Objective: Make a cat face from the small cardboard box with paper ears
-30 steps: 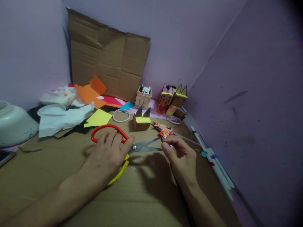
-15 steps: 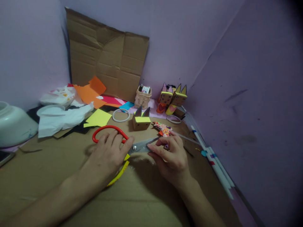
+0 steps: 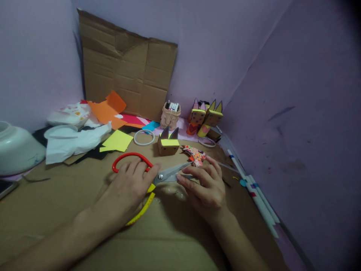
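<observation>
My left hand (image 3: 134,182) is wrapped around the handles of a pair of scissors (image 3: 167,175). Its red handle loop shows above the hand, its curved yellow one below. The blades point right, slightly spread, over the cardboard. At the lower blade, the thumb and fingers of my right hand (image 3: 207,188) pinch the metal; whether anything small lies between them is hidden. Just beyond that hand is a flower-patterned paper piece (image 3: 195,154). A small cardboard box head (image 3: 168,146) with a yellow top and dark pointed ears stands behind the blades.
Yellow paper (image 3: 117,140), a white ring (image 3: 144,137) and orange paper (image 3: 108,109) lie at the back left. A holder of markers (image 3: 170,117) stands near two finished-looking cardboard figures (image 3: 205,118). White paper tubes (image 3: 261,201) line the right wall; a pale bowl (image 3: 18,150) sits far left.
The scissor blades have spread further apart, and the handle loops have shifted slightly. My right hand's fingers have lifted and loosened a little at the blade.
</observation>
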The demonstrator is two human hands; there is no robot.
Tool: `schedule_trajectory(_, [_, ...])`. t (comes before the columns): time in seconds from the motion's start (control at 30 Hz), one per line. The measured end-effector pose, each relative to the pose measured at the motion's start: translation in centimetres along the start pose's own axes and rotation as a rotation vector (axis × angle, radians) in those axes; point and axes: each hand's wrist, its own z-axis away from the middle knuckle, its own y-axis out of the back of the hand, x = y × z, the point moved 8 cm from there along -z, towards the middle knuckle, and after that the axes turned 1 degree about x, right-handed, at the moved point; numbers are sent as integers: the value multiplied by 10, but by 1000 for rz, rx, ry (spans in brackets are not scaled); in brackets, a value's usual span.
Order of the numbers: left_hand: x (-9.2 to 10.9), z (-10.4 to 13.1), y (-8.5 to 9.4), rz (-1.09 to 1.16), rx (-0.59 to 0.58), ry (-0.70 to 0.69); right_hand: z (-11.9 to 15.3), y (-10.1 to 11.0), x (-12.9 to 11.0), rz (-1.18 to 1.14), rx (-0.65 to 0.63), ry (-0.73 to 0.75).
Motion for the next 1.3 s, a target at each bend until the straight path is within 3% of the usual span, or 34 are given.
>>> schedule_trajectory(0.33, [1,-2,-2,-7,-49,7,-4,1,0,-26,-1,-60])
schedule_trajectory(0.67, [0,-5,9,-83,62,-20,-2,-3,3,-23,-15,-66])
schedule_trajectory(1.3, [0,-6,5,-105,31,-6,1,-10,7,-48,-70,-137])
